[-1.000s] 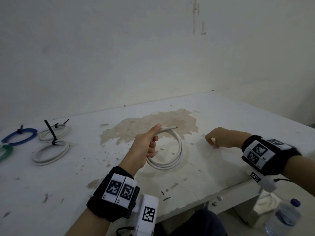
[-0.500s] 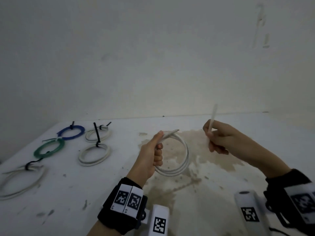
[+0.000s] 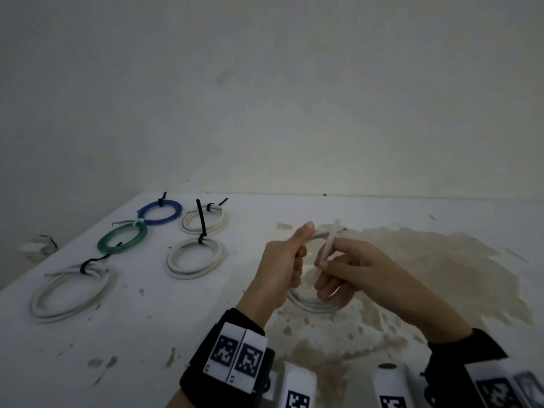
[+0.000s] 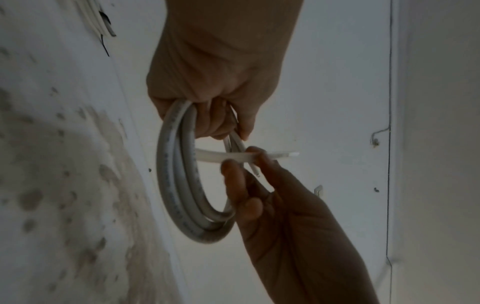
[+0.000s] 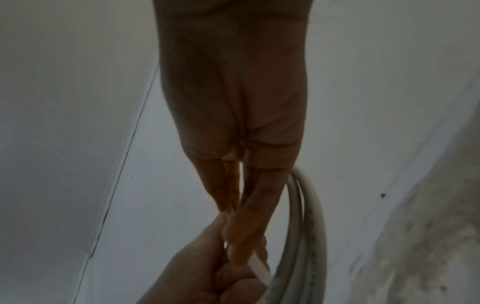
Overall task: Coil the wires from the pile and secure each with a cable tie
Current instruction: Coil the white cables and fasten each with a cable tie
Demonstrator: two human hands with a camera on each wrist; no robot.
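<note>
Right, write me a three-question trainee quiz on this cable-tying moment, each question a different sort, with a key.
1. True or false: the left hand grips the white wire coil.
2. Multiple choice: the right hand pinches A) a black cable tie, B) a white cable tie, C) the blue coil.
3. Fill in: counting every colour, the number of tied coils lying on the table in the head view is ____.

Key: 1 true; 2 B; 3 five (blue, green coil, and three white coils).
</note>
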